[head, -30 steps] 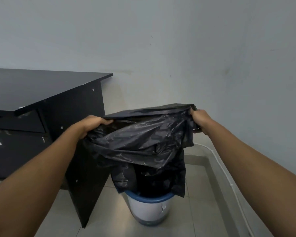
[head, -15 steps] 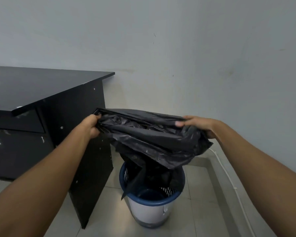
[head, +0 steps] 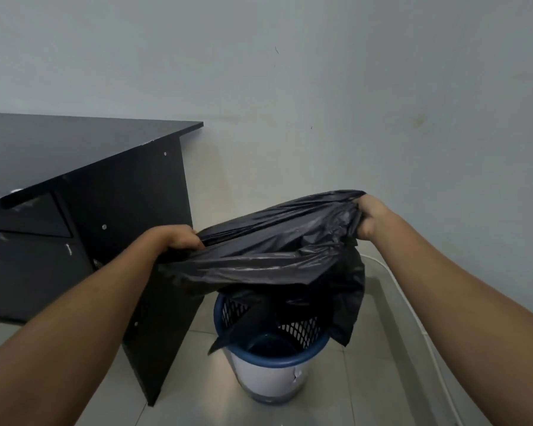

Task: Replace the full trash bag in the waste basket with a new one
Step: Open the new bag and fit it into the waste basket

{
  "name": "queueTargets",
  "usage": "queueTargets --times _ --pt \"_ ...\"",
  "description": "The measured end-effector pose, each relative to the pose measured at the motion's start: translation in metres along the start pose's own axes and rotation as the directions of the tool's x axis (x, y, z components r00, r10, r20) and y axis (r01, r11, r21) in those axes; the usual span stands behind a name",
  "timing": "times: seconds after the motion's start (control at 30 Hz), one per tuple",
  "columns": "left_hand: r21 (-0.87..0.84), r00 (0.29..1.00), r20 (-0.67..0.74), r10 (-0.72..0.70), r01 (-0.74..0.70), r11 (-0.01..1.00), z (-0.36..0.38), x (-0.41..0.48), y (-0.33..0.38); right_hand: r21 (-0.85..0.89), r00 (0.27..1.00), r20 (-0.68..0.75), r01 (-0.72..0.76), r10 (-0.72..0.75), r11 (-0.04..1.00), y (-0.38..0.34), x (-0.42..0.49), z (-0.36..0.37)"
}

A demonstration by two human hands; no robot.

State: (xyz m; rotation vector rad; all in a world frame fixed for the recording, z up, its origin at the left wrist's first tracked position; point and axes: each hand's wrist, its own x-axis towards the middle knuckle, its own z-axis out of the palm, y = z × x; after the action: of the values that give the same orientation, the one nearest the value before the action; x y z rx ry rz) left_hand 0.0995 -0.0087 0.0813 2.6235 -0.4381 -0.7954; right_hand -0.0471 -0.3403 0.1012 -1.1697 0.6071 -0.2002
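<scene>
Trash bag (head: 277, 250), black, hangs just right of the black desk (head: 74, 149), stretched betw. your 2 hands w/ its lower end down in the blue mesh waste basket (head: 274, 361) on the floor. Your left hand (head: 176, 238) clamps the bag's left edge; right hand (head: 371, 218) grips the right edge, higher up.

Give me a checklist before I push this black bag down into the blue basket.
1. The left hand grips the black plastic trash bag by its edge: ok.
2. The right hand grips the opposite edge: ok.
3. Bag mouth spread open: cannot tell, folds hide it.
4. The blue mesh waste basket stands upright: ok.
5. Bag's lower end inside the basket: not ok, corners hang over the rim.
</scene>
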Motion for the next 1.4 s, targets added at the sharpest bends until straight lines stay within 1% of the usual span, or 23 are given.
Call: queueTargets --times 0.03,0.1,0.13,0.17,0.2,0.27,0.33,0.37,0.4,0.47,0.53,0.6,0.67,0.7,0.8,0.9,0.97,1.07,1.13,1.2,1.27,1.33,1.4 --pt "-0.027 0.999 -0.032 -0.033 0.033 0.999 0.004 -0.002 0.001 -0.033 1.0 0.011 0.007 -0.006 0.999 0.0 -0.001 0.001" --pt "-0.266 0.993 -0.056 -0.103 0.085 0.96 0.009 0.0 -0.002 -0.118 1.0 0.024 -0.005 0.008 0.993 -0.005 -0.008 -0.004" --pt "-0.445 0.987 -0.063 -0.146 0.103 0.89 0.01 0.004 -0.006 -0.211 0.999 0.047 -0.01 0.02 0.977 -0.007 -0.012 -0.009" --pt "-0.628 0.982 -0.063 -0.181 0.101 0.772 0.009 0.007 -0.01 -0.341 0.995 0.082 -0.019 0.05 0.94 -0.009 -0.016 -0.014" --pt "-0.781 0.978 -0.059 -0.2 0.08 0.619 0.007 0.011 -0.012 -0.502 0.989 0.114 -0.028 0.099 0.864 -0.008 -0.021 -0.019" --pt "-0.941 0.977 -0.066 -0.205 0.007 0.337 0.001 0.015 -0.01 -0.792 0.989 0.084 -0.007 0.12 0.611 -0.001 -0.017 -0.025" --pt "-0.974 0.973 -0.1 -0.209 -0.053 0.219 -0.003 0.018 0.0 -0.938 1.0 0.022 0.017 0.009 0.346 0.009 -0.011 -0.022" --pt "-0.974 0.97 -0.118 -0.211 -0.071 0.216 -0.004 0.02 0.004 -0.951 0.999 -0.013 0.001 -0.045 0.309 0.014 -0.009 -0.019" --pt "-0.969 0.969 -0.129 -0.209 -0.078 0.235 -0.005 0.021 0.005 -0.94 0.994 -0.057 -0.023 -0.091 0.34 0.018 -0.002 -0.02" --pt "-0.944 0.978 -0.1 -0.181 -0.036 0.328 -0.006 0.022 -0.001 -0.84 0.984 -0.129 -0.043 -0.123 0.541 0.023 0.012 -0.025" --pt "-0.884 0.992 -0.025 -0.124 0.036 0.467 -0.006 0.018 -0.015 -0.613 0.989 -0.142 -0.058 -0.038 0.788 0.028 0.018 -0.026" --pt "-0.783 0.997 0.052 -0.06 0.078 0.617 -0.001 0.011 -0.026 -0.301 0.991 -0.13 -0.058 0.02 0.952 0.028 0.015 -0.021" --pt "-0.72 0.992 0.129 0.009 0.087 0.688 0.004 0.005 -0.031 -0.046 0.994 -0.1 -0.044 0.039 0.998 0.026 0.014 -0.014" --pt "-0.692 0.987 0.155 0.029 0.087 0.717 0.005 0.005 -0.034 0.013 0.996 -0.08 -0.044 0.045 0.999 0.026 0.014 -0.009" --pt "-0.431 0.985 0.17 -0.018 0.091 0.898 0.008 0.011 -0.039 0.006 0.996 -0.049 -0.074 0.074 0.997 0.031 0.016 -0.001" --pt "-0.24 0.996 -0.011 -0.092 0.087 0.967 0.011 0.019 -0.04 -0.099 0.996 -0.004 -0.085 0.085 0.991 0.031 0.014 -0.003" --pt "-0.335 0.991 -0.059 -0.118 0.092 0.938 0.011 0.022 -0.039 -0.272 0.992 0.052 -0.094 0.112 0.958 0.029 0.01 -0.007" --pt "-0.603 0.994 -0.054 -0.095 0.043 0.796 0.013 0.021 -0.028 -0.621 0.973 0.079 -0.121 0.216 0.774 0.025 0.004 -0.011" --pt "-0.758 0.995 -0.08 -0.06 -0.022 0.652 0.016 0.017 -0.012 -0.785 0.974 0.06 -0.09 0.22 0.612 0.023 0.005 -0.007" --pt "-0.892 0.994 -0.103 -0.025 -0.081 0.446 0.016 0.017 0.001 -0.895 0.986 0.027 -0.05 0.166 0.442 0.023 0.005 -0.003" --pt "-0.962 0.988 -0.144 -0.059 -0.126 0.243 0.011 0.019 0.004 -0.937 0.998 -0.031 -0.048 0.053 0.347 0.027 0.009 -0.007" --pt "-0.979 0.977 -0.178 -0.116 -0.165 0.116 0.005 0.021 0.0 -0.901 0.997 -0.078 -0.081 0.025 0.426 0.032 0.012 -0.013" --pt "-0.983 0.975 -0.169 -0.147 -0.155 0.103 0.007 0.017 -0.003 -0.78 0.992 -0.093 -0.129 0.091 0.612 0.038 0.011 -0.017"
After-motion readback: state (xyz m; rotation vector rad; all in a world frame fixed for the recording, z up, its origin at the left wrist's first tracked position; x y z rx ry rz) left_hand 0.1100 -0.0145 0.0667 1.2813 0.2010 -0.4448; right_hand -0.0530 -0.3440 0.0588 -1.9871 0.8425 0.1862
